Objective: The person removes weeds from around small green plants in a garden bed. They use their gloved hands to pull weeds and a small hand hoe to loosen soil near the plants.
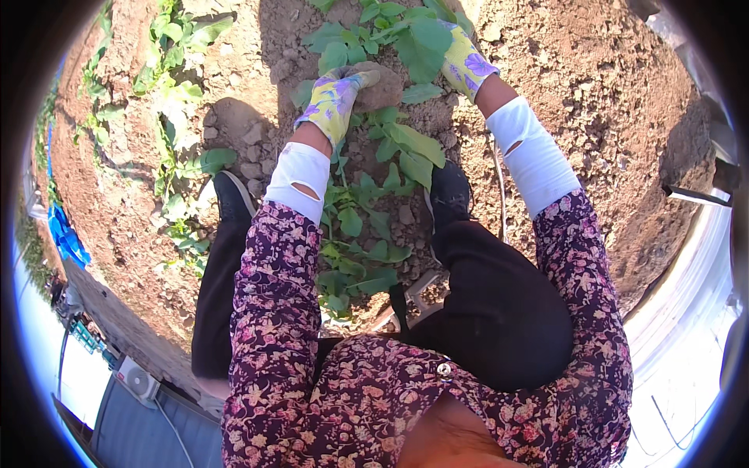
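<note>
My left hand (pixel 337 95), in a yellow glove with purple flowers, reaches in at the left side of a row of leafy green plants. Its soil-stained fingers curl against a brown clod of soil (pixel 382 90). Across the row, my right hand (pixel 466 62) wears a matching glove and is beside a broad green leaf (pixel 425 48). That leaf covers its fingers, so their grip is hidden. More plants (pixel 351 214) of the same row grow between my feet.
My dark shoes (pixel 450 191) stand on either side of the row. A thin pale line (pixel 499 187) runs along the soil right of it. Another plant row (pixel 168 148) grows to the left. White sheeting (pixel 679 273) borders the right, and a blue sheet (pixel 66 234) lies far left.
</note>
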The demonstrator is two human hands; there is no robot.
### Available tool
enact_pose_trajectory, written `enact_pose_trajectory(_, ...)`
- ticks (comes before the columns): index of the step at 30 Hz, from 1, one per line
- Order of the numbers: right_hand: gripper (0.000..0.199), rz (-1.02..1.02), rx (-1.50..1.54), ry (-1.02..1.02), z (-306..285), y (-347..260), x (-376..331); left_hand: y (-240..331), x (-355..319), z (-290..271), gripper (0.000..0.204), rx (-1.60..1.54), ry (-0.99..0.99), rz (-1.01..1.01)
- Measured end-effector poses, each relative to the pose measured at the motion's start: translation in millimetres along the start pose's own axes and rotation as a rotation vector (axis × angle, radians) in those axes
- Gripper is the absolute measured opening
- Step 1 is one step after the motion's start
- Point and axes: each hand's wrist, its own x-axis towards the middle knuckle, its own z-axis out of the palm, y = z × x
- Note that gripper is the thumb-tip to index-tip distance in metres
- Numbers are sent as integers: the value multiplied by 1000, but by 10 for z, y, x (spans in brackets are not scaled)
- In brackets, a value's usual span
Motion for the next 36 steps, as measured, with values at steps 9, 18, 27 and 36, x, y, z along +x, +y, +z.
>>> enact_pose_trajectory(9,33,812,1016,-11,-51,-46,218,96,579,331,51,245,245,-164)
enact_pose_trajectory(18,31,887,1385,-26,-241,-157,198,-143,834,160,48,411,388,174)
enact_pose_trajectory(27,30,985,1479,-12,-167,-128,139,-134,608,249,60,687,356,314)
enact_pose_trajectory(36,40,958,867,-37,-55,-157,-429,-187,430,242,52,728,327,314)
